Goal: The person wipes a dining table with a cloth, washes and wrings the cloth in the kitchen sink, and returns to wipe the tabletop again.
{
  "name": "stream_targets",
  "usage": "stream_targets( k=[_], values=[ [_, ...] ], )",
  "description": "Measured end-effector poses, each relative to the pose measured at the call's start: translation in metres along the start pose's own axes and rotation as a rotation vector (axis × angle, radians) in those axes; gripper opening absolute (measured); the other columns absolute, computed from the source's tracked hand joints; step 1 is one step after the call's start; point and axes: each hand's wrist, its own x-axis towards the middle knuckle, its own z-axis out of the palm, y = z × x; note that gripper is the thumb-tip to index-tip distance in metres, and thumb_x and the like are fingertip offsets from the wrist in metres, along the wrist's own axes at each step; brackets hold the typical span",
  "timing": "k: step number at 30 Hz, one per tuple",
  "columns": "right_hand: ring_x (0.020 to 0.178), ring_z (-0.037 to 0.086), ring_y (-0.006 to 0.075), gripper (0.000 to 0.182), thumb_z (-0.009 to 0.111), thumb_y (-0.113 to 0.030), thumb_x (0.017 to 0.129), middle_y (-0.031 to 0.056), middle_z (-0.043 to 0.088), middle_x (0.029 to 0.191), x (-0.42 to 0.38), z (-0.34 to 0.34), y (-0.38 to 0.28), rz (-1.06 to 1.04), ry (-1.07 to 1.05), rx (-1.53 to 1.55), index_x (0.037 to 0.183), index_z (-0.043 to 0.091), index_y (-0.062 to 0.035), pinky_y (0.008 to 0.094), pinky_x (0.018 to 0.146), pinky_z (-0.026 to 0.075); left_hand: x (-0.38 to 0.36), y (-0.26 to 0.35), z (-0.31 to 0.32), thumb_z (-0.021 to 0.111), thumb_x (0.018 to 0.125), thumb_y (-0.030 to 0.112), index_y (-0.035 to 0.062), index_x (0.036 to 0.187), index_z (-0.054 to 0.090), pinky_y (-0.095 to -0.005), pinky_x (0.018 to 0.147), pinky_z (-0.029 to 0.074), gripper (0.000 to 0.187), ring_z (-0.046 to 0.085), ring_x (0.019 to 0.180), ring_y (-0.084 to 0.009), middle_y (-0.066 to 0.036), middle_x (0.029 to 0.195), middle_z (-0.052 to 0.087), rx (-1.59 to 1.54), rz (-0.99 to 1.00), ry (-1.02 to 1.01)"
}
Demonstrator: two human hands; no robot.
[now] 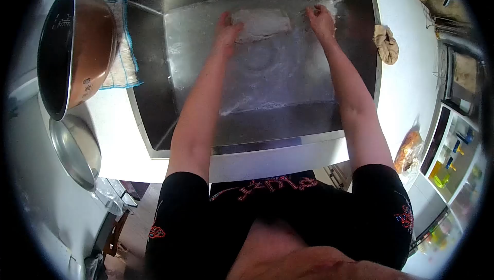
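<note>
A pale, whitish flat piece (261, 24) lies in the far half of the steel sink (257, 138), in shallow cloudy water; it looks like wet cloth, but its kind is not certain. My left hand (227, 32) is at its left end, thumb and fingers apart, the thumb touching or very close to the edge. On the other side, my right hand (322, 22) is over the water with bent fingers slightly apart. A gap separates it from the pale piece, and I see nothing in its grasp.
A copper-coloured inner pot (95, 48) rests tilted on a checked cloth (122, 48) left of the sink. Below it leans a metal bowl (77, 151). A beige crumpled cloth (386, 45) hangs at the right rim. A bagged food item (410, 151) is on the right counter.
</note>
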Motion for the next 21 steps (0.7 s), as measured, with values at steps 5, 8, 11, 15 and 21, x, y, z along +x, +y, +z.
stream_targets(
  k=[5,8,11,15,21],
  values=[
    [0.087,0.06,0.0317,0.027,0.054,-0.027,0.082,0.016,0.062,0.094,-0.057,0.075,-0.108,-0.092,-0.219,0.034,0.099,0.06,-0.0066,0.0385,0.075,0.047,0.007,-0.013,-0.018,0.06,0.082,0.017,0.0088,0.131,0.039,-0.0375,0.092,0.039,0.054,0.045,0.114,-0.0241,-0.011,0.127,0.045,-0.736,-0.292,-0.131],
    [0.085,0.06,0.0327,0.024,0.055,-0.028,0.08,0.0147,0.063,0.089,-0.107,0.043,-0.174,-0.366,-0.238,0.32,0.093,0.061,-0.0076,0.0399,0.072,0.047,0.015,-0.058,-0.031,0.059,0.083,0.022,0.0103,0.127,0.044,-0.0386,0.088,0.041,0.048,0.046,0.11,-0.0212,-0.009,0.121,0.049,-0.969,-0.332,-0.271],
    [0.082,0.061,0.0333,0.026,0.054,-0.03,0.081,0.0143,0.064,0.085,-0.101,0.053,-0.155,-0.601,-0.164,0.106,0.092,0.062,-0.0081,0.0411,0.071,0.047,-0.001,-0.065,0.002,0.058,0.083,0.028,0.0107,0.123,0.047,-0.0394,0.081,0.042,0.045,0.05,0.1,-0.0213,-0.007,0.114,0.053,-0.807,-0.199,-0.237],
    [0.085,0.062,0.0307,0.039,0.048,-0.041,0.086,0.0144,0.063,0.098,-0.018,0.009,-0.048,-0.011,-0.21,-0.088,0.104,0.061,-0.0087,0.0403,0.074,0.047,0.011,-0.065,-0.011,0.059,0.083,0.031,0.0094,0.121,0.048,-0.0381,0.075,0.045,0.045,0.053,0.09,-0.023,-0.008,0.108,0.055,-0.468,0.074,-0.197],
    [0.084,0.061,0.0323,0.028,0.055,-0.026,0.081,0.0167,0.062,0.092,-0.03,0.049,-0.047,-0.04,0.007,-0.01,0.098,0.059,-0.0046,0.0385,0.072,0.048,-0.02,0.015,-0.011,0.058,0.083,0.033,0.0069,0.117,0.051,-0.0341,0.069,0.048,0.043,0.055,0.083,-0.0227,-0.008,0.098,0.057,-0.648,-0.384,-0.168]
  ],
)
